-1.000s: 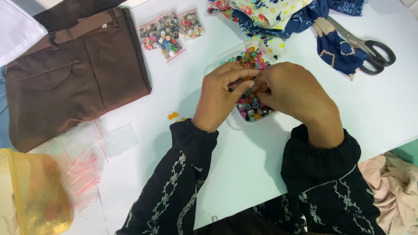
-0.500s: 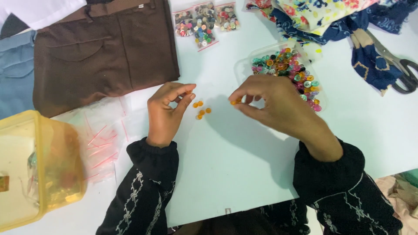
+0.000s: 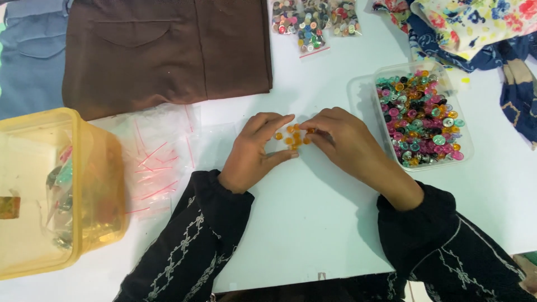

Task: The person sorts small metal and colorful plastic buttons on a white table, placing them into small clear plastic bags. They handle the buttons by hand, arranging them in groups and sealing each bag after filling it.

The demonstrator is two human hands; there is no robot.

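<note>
Here, both hands are working a small cluster of orange buttons (image 3: pixel 292 136) on the white table (image 3: pixel 313 223). The left hand (image 3: pixel 254 151) is lying loosely cupped at the cluster's 9 o'clock, fingers spread and gripping nothing. The right hand (image 3: pixel 347 142) is coming in from 3 o'clock, thumb and forefinger pinched at the cluster's edge; whether a button is between them I cannot tell. The clear tub of mixed buttons (image 3: pixel 419 117) is sitting at the right hand's 2 o'clock. Judgement: the left palm is best kept as a fence so that nothing rolls, and the buttons nudged singly, kept flat.
</note>
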